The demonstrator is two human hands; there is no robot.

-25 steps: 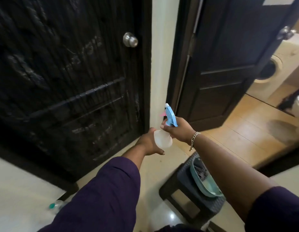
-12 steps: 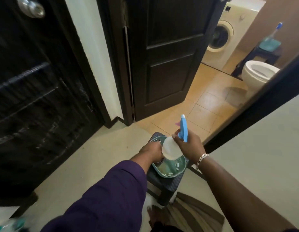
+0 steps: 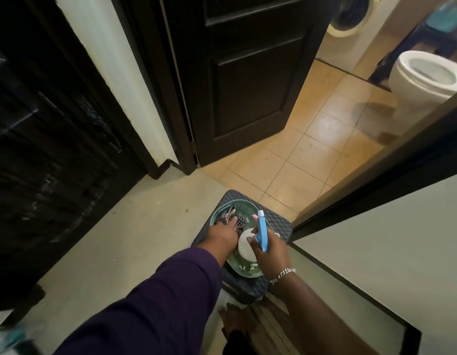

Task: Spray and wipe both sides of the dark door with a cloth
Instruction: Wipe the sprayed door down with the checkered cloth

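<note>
Left hand [image 3: 223, 233] fingers on checked cloth [image 3: 228, 217] in green basket [image 3: 244, 207], grip unclear; right hand [image 3: 269, 249] fingers around spray bottle [image 3: 261, 230].

Glossy dark wood door [image 3: 248, 80] (streaky), checked cloth [image 3: 228, 217], plastic basket [image 3: 244, 206].

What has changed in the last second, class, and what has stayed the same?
Both hands dropped from in front of the wet dark door down to the green plastic basket. The left hand now reaches onto the checked cloth. Unchanged: the right hand grips the blue-topped white spray bottle.
</note>
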